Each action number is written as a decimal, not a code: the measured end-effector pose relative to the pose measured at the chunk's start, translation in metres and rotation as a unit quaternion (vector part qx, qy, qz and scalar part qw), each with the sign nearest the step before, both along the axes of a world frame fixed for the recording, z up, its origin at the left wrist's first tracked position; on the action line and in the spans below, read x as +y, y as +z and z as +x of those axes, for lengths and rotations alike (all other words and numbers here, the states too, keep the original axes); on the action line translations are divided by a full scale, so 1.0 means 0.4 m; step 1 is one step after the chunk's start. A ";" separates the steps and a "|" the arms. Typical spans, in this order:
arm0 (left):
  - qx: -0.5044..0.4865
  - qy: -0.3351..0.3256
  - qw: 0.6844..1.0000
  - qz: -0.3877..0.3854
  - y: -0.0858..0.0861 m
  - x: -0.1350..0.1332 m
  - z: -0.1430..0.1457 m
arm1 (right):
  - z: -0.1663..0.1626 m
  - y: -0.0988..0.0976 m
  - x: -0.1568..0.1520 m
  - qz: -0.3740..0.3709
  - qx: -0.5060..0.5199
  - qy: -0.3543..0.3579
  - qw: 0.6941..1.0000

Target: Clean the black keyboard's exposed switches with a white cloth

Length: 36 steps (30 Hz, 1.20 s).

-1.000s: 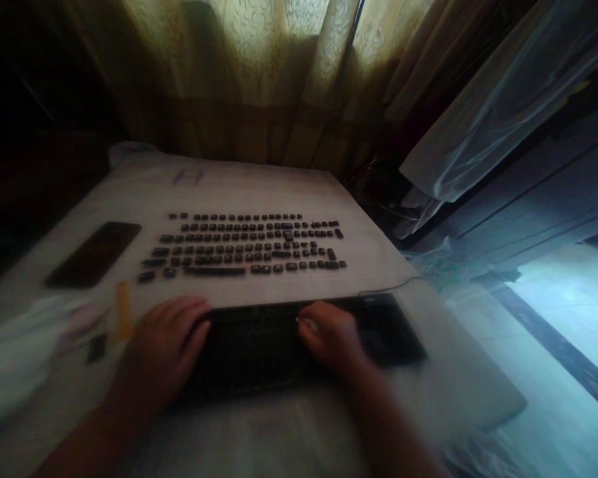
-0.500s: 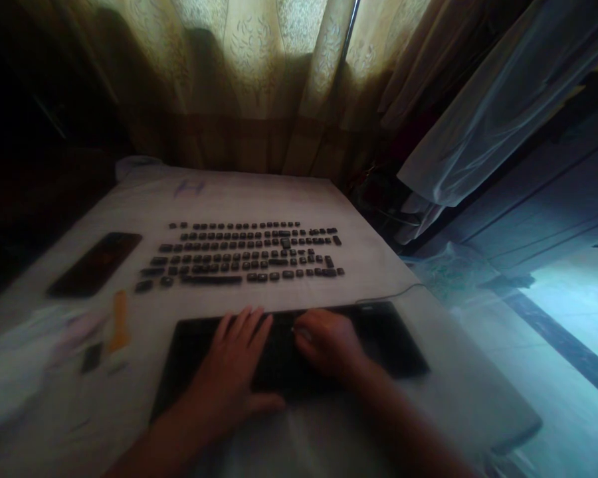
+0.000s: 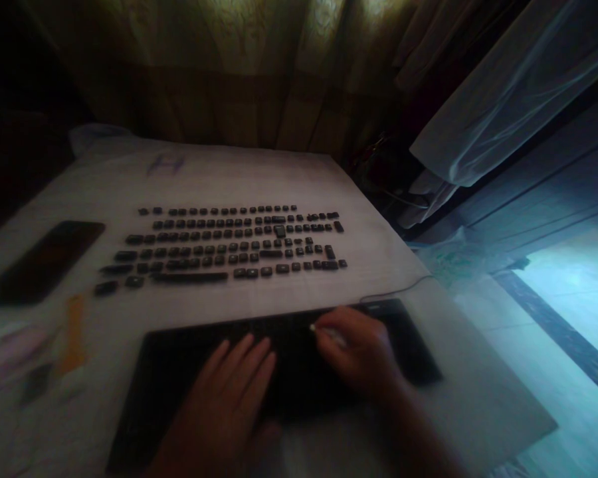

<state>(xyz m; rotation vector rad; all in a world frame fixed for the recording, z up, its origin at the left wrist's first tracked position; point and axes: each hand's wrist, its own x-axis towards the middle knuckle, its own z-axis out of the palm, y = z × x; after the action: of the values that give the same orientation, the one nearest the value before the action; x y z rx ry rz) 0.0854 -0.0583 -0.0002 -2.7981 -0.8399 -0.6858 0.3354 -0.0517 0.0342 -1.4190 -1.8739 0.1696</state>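
A black keyboard base, its keycaps off, lies across the near part of the table. My left hand rests flat on its middle-left part, fingers stretched out. Over the right half of the base, my right hand is closed around a small, thin white-tipped thing; its kind is blurred, and its tip is at the base's surface. Beyond the base, loose black keycaps lie in several rows, with the long space bar in the nearest row.
A dark phone lies at left, near an orange strip-shaped tool, a small dark piece and a blurred whitish-pink bundle. A cable runs off the white-covered table's right edge. Curtains hang behind.
The view has tilted down and come closer. My right hand has moved right along the keyboard base with the white-tipped thing. My left hand has slid slightly toward me, still flat.
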 end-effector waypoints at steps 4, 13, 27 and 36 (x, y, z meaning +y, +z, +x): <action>-0.084 -0.070 0.994 -0.029 -0.021 -0.037 0.032 | -0.002 -0.010 -0.003 -0.027 -0.031 0.030 0.999; -0.077 -0.096 0.991 -0.053 -0.064 -0.049 0.032 | -0.014 -0.024 -0.002 -0.043 -0.050 0.041 0.997; -0.101 -0.078 0.989 -0.075 -0.058 -0.054 0.044 | -0.029 -0.031 -0.003 -0.034 -0.089 0.022 0.995; -0.145 -0.073 0.985 -0.067 -0.061 -0.055 0.053 | -0.031 -0.039 0.000 -0.035 -0.089 0.015 0.995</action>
<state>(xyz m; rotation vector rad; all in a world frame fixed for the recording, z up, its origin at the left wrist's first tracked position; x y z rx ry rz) 0.1067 -0.0804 -0.0247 -2.9463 -0.7537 -1.1209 0.3231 -0.0517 0.0187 -1.4963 -2.0538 0.1284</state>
